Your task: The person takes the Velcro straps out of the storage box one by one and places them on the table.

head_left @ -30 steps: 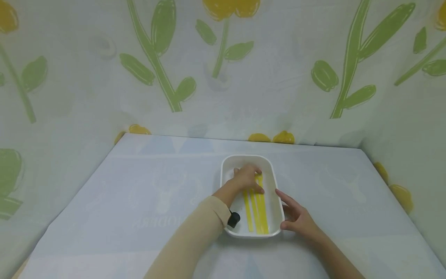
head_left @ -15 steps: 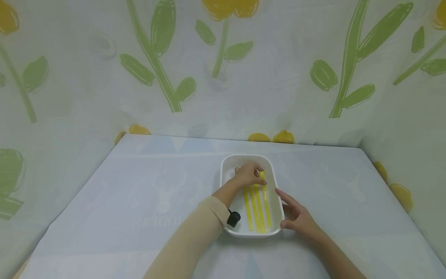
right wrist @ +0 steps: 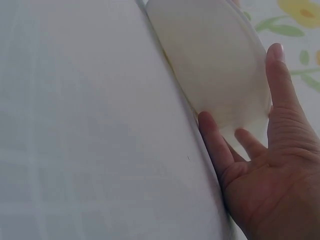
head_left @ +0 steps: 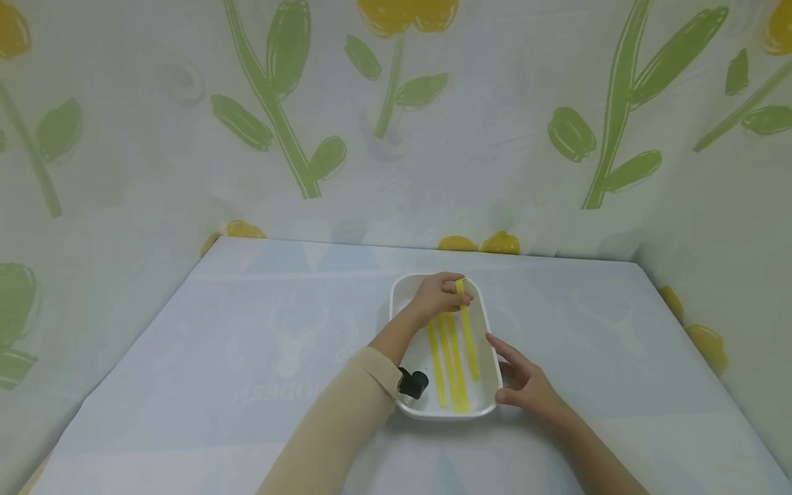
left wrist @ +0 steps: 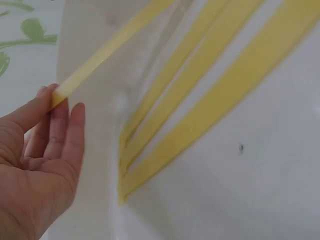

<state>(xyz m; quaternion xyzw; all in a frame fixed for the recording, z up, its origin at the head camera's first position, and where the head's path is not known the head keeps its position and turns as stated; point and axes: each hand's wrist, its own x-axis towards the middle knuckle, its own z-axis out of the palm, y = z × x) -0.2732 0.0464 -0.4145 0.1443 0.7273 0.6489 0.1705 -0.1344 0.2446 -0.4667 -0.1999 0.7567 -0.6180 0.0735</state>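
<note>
A white rectangular tray [head_left: 485, 347] stands on the table, with several flat yellow strips [head_left: 454, 364] lying lengthwise in it. Over its far end, my left hand [head_left: 436, 297] pinches the end of one yellow strip [head_left: 469, 340] between thumb and fingers. In the left wrist view this strip [left wrist: 105, 52] runs up taut from the fingertips, apart from the others, whose ends bend up the tray wall. My right hand [head_left: 526, 386] rests against the tray's right side with fingers spread. The right wrist view has its fingers [right wrist: 214, 137] fairly straight along the outer wall.
A pale patterned tablecloth [head_left: 297, 323] covers the table around the tray. Behind and beside it hangs a flower-print cloth [head_left: 476, 151]. A small black device [head_left: 413, 383] is strapped to the left wrist, above the tray's near left corner.
The left hand has taken hold of the rightmost strip, lifted its far end and drawn it toward the tray's far edge. The right hand has stayed at the tray's side.
</note>
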